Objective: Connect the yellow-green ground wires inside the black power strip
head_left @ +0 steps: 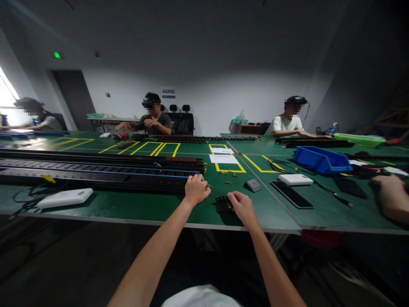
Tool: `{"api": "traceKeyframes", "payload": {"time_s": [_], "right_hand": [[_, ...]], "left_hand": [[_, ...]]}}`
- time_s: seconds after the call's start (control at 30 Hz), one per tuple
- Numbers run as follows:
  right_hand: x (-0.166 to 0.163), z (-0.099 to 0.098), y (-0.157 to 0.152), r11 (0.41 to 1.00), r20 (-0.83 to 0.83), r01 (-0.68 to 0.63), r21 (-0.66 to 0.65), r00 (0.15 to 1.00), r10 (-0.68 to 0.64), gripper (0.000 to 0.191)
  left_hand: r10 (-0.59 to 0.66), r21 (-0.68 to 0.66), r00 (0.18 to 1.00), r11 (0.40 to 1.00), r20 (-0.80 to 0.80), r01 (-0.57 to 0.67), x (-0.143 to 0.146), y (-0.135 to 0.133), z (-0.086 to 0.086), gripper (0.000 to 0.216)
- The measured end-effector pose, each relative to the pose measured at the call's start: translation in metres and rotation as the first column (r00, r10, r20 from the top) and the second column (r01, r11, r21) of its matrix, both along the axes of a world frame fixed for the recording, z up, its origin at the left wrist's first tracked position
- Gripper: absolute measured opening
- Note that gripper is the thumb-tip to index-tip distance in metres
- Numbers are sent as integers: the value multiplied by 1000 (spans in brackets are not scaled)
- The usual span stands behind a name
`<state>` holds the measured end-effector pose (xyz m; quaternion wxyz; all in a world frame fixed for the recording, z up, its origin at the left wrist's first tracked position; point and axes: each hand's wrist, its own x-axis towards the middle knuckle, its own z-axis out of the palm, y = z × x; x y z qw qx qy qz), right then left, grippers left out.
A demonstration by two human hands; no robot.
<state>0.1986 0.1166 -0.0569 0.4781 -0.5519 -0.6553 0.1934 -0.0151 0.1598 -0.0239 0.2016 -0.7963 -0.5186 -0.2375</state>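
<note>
My left hand (196,190) is closed beside the right end of a long black rail (150,184) with a row of red dots. A small brass-coloured screw (208,186) pokes out at its fingertips. Between the fingers and thumb of my right hand (242,206) is a thin black plate with holes (223,204), held just over the green table near its front edge. Several brass screws (228,182) lie loose beyond the hands. A small grey block (253,185) sits to the right of them.
To the right are a phone (292,195), a white power bank (295,179) and a blue bin (322,160). Another white power bank (65,198) with cables lies at left. Co-workers sit across the table (268,215); another person's hand (394,194) reaches in at far right.
</note>
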Motion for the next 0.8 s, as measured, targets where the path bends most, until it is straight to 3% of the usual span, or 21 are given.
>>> {"api": "traceKeyframes", "payload": {"time_s": [0.8], "right_hand": [[0, 0, 0, 1000, -7, 6, -8, 1000, -6, 42]], "left_hand": [[4, -8, 1000, 1000, 1, -4, 0, -1, 1, 22]]}}
